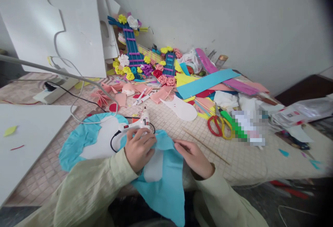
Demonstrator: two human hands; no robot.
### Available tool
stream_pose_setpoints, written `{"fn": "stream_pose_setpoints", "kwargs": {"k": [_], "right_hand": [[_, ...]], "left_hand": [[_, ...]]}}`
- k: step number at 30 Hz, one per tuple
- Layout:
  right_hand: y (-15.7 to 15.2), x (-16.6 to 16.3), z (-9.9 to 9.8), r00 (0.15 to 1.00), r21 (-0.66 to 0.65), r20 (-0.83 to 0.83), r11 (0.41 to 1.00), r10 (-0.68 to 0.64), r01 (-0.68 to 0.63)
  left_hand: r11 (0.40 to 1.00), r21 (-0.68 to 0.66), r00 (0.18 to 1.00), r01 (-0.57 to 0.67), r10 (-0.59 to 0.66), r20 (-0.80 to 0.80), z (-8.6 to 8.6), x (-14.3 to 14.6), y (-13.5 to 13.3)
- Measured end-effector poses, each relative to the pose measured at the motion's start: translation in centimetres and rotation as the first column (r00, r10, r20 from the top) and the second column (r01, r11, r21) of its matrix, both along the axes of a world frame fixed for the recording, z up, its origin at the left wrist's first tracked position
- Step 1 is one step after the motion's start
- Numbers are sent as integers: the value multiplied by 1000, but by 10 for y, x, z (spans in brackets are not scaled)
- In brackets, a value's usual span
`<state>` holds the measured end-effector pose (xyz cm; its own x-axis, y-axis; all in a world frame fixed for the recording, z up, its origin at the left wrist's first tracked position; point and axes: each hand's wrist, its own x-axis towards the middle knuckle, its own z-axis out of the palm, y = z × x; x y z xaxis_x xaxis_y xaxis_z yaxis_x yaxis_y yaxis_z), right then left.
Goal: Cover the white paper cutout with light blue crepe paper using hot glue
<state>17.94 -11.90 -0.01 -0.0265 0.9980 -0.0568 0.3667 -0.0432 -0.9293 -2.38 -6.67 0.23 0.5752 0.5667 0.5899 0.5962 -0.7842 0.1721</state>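
Observation:
A length of blue crepe paper (173, 171) hangs over the table's front edge, over a small white card piece (153, 166). My left hand (140, 149) has its fingers curled onto the paper's left part; its fingertips are partly hidden. With thumb and fingers closed, my right hand (194, 156) pinches the paper's upper right edge. Directly behind my left hand lies a white glue gun (136, 124) with a black cord. To the left is a larger white card shape (100, 140), its rim wrapped in gathered blue crepe paper (75, 150).
Red-and-yellow-handled scissors (220, 127) and a thin wooden stick (205, 145) lie to the right. A white teardrop cutout (182, 109) rests ahead. Paper-flower-decorated blue guitar shapes (134, 46) stand against the wall. A pale cable (78, 75) crosses at left above a white board (33, 133).

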Motion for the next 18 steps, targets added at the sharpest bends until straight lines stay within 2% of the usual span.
{"fn": "stream_pose_setpoints", "kwargs": {"k": [5,7,9,12,15,18], "right_hand": [[-5,-11,8,988,-28,-148,998,44,-49],[-8,-17,8,985,21,-157,998,66,-64],[-12,-24,7,989,125,-98,987,114,-101],[-19,-36,4,986,256,95,954,137,-157],[-25,-45,0,954,299,279,934,108,-194],[-28,-49,-4,926,310,363,924,105,-226]], "left_hand": [[998,-34,999,-53,53,-10,9,0,-1],[996,-48,997,-71,71,-8,13,0,0],[993,-80,996,-91,91,-5,17,-1,3],[984,-139,994,-107,107,-8,22,-2,7],[971,-216,995,-98,92,-37,25,-3,10],[956,-284,996,-73,57,-65,27,0,9]]}}
